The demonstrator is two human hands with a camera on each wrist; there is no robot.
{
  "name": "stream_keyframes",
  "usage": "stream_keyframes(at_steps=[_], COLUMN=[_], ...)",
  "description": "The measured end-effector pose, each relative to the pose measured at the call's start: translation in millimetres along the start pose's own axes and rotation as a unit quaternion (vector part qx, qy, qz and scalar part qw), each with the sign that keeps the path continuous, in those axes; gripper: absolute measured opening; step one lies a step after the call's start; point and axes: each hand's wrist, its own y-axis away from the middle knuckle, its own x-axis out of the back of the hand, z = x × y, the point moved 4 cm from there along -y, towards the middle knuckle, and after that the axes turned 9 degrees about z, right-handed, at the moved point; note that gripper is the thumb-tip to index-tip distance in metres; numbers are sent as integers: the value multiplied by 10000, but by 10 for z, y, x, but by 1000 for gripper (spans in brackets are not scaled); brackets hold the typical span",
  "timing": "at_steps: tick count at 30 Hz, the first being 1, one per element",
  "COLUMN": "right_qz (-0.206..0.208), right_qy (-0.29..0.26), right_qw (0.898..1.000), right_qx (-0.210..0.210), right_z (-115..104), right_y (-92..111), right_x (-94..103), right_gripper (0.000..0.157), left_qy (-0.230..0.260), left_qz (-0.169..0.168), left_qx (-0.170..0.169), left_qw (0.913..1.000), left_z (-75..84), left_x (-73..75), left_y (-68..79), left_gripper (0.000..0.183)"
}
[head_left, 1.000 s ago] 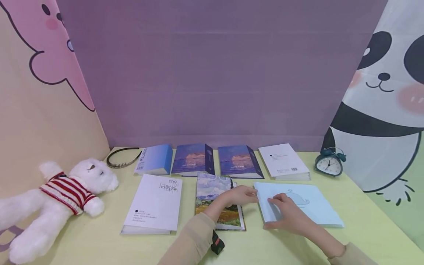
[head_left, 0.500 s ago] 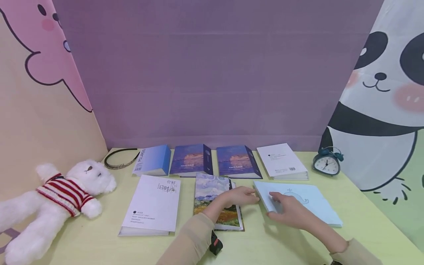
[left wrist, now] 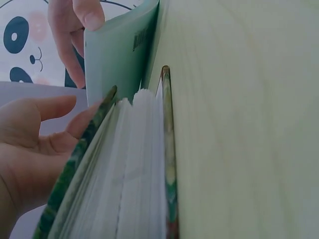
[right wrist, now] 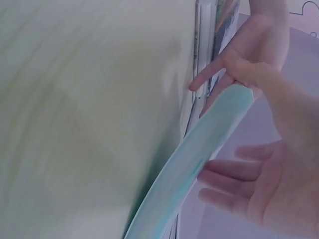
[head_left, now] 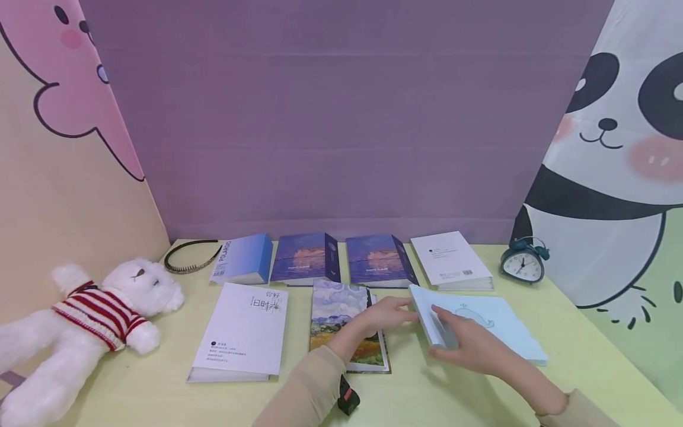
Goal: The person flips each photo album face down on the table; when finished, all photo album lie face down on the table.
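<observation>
A light-blue album with a whale drawing lies on the right of the table, its left edge raised off the surface. My right hand holds that raised edge, fingers on the cover side and thumb at the near corner. My left hand reaches over a painted-landscape album, its extended fingers at the light-blue album's far left corner. Whether those fingertips bear any weight is unclear. In the left wrist view, the light-blue album's underside shows a barcode.
Behind are a blue-purple album, two sunset-sea albums and a white album. Another white album lies front left. A teddy bear and a headband are at left; an alarm clock stands at right.
The light-blue album's left edge has risen from the table in my right hand. My left hand has stayed beside its corner. The whole view has shifted slightly.
</observation>
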Motion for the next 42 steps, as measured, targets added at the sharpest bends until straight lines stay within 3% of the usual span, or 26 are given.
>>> stream_keyframes(at_steps=[3, 7, 13, 23, 31, 38, 42], right_qz=[44, 246, 456, 706, 683, 1166, 1264], right_qy=[-24, 172, 425, 682, 214, 11, -253], right_qw=[9996, 9988, 9975, 9939, 9959, 9921, 9898], right_qx=[-268, -379, -332, -509, -549, -457, -610], right_z=[-3, -27, -72, -94, 2, 83, 107], right_y=[6, -4, -61, -162, -210, -204, -192], right_x=[2, -21, 21, 181, 425, 610, 665], right_gripper=[97, 100, 86, 68, 50, 34, 30], left_qy=[255, 527, 914, 1066, 924, 821, 740], left_qz=[34, -28, -145, -311, -623, -761, -720], left_qx=[73, 92, 117, 41, -417, -500, -499], left_qw=[9996, 9986, 9956, 9938, 9929, 9925, 9934], left_z=[4, 17, 28, 98, 102, 188, 196], left_x=[8, 2, -10, -86, -128, -165, -200], left_y=[4, 0, -1, -23, -38, 2, 6], left_gripper=[57, 58, 56, 61, 46, 45, 42])
